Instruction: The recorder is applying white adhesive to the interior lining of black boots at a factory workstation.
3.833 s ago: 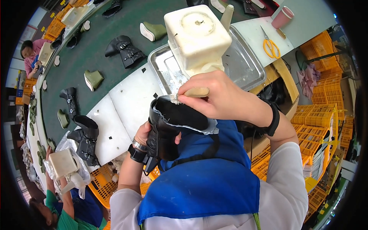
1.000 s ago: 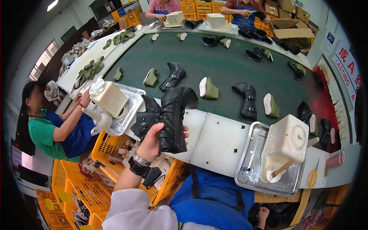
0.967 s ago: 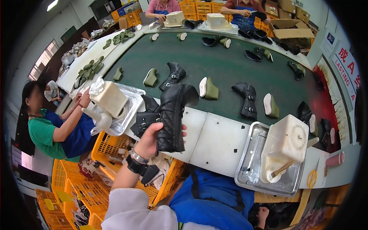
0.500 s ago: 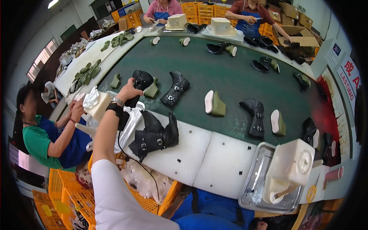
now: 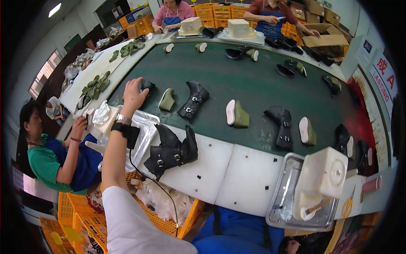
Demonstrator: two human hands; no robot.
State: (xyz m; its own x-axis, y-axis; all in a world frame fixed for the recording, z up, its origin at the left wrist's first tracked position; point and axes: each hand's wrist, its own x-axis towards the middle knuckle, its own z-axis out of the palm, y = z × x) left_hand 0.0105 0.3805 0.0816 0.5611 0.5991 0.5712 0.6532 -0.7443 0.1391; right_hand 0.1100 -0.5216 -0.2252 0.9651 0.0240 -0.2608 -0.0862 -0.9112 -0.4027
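Note:
My left hand [image 5: 134, 95] is over the green work surface, fingers stretched out and apart. Beside and partly behind it lies a black boot [image 5: 147, 85], mostly hidden; whether the fingers touch it I cannot tell. To its right are a green shoe last [image 5: 168, 100] with a pale sole and a black buckled boot [image 5: 194, 100] lying on its side. Nearer me, black boot uppers [image 5: 172, 152] with buckles rest on the white table edge [image 5: 207, 169]. Only part of my right hand [image 5: 292, 246] shows at the bottom edge, its fingers unclear and dark.
A metal tray [image 5: 275, 207] at right bears a cream container [image 5: 325, 173] and a brush [image 5: 318, 206]. Yellow scissors [image 5: 347, 207] lie beyond it. A co-worker in green [image 5: 50, 158] sits at left; two more people work across. A cable runs from my left wrist.
My left hand has moved left and slightly away, and its fingers have opened from around the black boot. The boot now lies farther left, and the green last stands uncovered.

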